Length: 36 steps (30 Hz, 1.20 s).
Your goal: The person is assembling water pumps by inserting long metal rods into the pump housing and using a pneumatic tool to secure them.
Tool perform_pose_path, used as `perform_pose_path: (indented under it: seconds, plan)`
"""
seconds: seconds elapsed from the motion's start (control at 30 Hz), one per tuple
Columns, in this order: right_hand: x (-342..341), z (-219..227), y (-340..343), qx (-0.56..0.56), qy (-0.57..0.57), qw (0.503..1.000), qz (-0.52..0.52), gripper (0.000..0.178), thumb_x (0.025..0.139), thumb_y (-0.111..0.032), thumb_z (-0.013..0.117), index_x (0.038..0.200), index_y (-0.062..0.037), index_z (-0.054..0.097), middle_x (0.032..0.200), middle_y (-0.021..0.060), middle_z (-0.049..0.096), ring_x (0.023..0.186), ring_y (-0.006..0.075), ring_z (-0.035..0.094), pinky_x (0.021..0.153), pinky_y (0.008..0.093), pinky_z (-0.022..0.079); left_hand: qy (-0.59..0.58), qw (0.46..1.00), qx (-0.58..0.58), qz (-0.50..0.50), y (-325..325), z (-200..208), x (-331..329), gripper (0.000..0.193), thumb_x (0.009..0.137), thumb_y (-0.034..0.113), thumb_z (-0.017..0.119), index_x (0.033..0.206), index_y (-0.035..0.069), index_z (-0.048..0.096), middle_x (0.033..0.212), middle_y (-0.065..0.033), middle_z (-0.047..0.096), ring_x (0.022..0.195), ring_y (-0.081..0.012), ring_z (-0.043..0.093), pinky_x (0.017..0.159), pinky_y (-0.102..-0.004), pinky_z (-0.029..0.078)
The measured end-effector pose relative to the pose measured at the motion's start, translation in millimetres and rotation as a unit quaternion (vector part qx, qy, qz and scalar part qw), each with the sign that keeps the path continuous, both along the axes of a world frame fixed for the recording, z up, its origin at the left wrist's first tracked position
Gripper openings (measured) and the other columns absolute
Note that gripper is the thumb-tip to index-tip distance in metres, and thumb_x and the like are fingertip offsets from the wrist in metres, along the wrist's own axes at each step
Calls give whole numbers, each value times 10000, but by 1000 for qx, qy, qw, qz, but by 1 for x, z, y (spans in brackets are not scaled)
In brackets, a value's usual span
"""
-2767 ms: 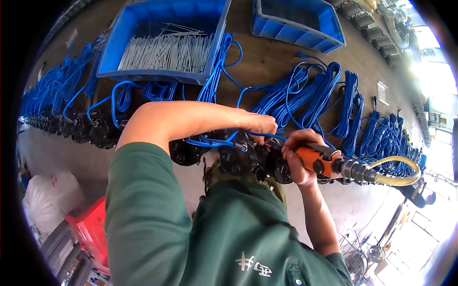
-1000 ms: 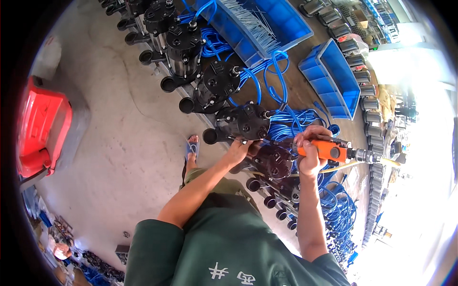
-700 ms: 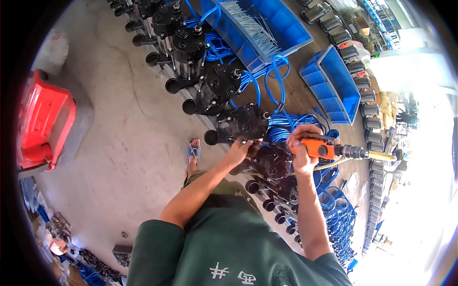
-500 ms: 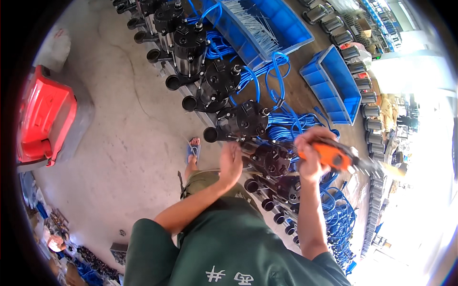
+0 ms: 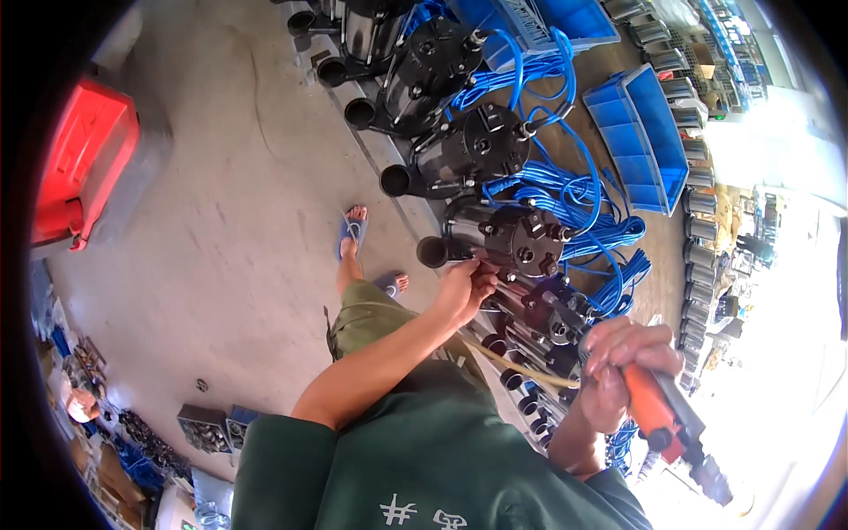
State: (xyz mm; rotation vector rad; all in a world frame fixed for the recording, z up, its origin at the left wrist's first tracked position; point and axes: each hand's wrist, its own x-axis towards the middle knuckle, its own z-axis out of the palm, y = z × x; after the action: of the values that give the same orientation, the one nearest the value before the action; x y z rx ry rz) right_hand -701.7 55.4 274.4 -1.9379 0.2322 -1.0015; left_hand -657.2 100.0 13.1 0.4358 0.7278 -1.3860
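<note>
A row of black submersible pumps with blue cables runs along the bench, one pump directly ahead of my left hand. Its fingers are closed together at that pump's lower side, and what they pinch, if anything, is too small to make out. My right hand is wrapped around an orange-and-black handheld power tool, blurred by motion. The tool is raised over the near right part of the row, by a further pump. Beneath the right hand, a thin yellow hose stretches from near my waist.
Blue cable coils lie beside the pumps. Beyond them stand a blue crate and a blue bin holding thin pale pieces. Metal cylinders line the far right. A red container stands on the floor at left.
The power tool has swung nearer and turned in my right hand. My left hand has shifted right onto a pump's side. The view has moved along the row, and a second foot shows.
</note>
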Motion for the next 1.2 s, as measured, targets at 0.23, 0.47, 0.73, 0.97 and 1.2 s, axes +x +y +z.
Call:
perform_pose_path:
  seconds: [0.23,0.47,0.73,0.97,1.2]
  plan:
    - [-12,-33,-5,140,-7,990,-31,386,807,-56,611,1179,-19,513,959,117,510,606,161,538,636,346,506,-6,999,-22,44,4,-3,-9,174,1040,116,429,1043,-4,555,885,-151,640,717,-238,628,645,-341,521]
    - [-16,-41,-6,155,11,987,-42,378,805,-65,602,1166,-3,508,959,125,513,613,162,550,667,358,521,-25,998,-36,55,1,-6,-12,181,1047,135,415,1078,13,545,902,-154,648,713,-228,627,648,-351,519]
    - [-17,-41,-14,145,17,987,-72,377,797,-76,604,1153,3,510,958,126,514,618,157,550,667,366,522,-60,996,-1,60,5,2,-7,199,1036,135,412,1066,0,555,888,-168,645,713,-233,627,644,-343,521]
    - [-15,-47,-22,130,7,988,-82,374,797,-62,598,1153,14,513,951,131,525,611,160,553,648,354,522,-28,999,10,41,-2,3,-11,217,1033,143,417,1009,-14,566,863,-165,631,709,-244,618,652,-358,520]
    - [-17,-47,-25,125,7,988,-91,389,791,-47,595,1167,15,518,953,137,526,608,162,552,644,356,525,-21,999,-4,41,0,4,-10,222,1036,138,414,1035,-20,571,876,-168,638,714,-248,627,660,-353,521]
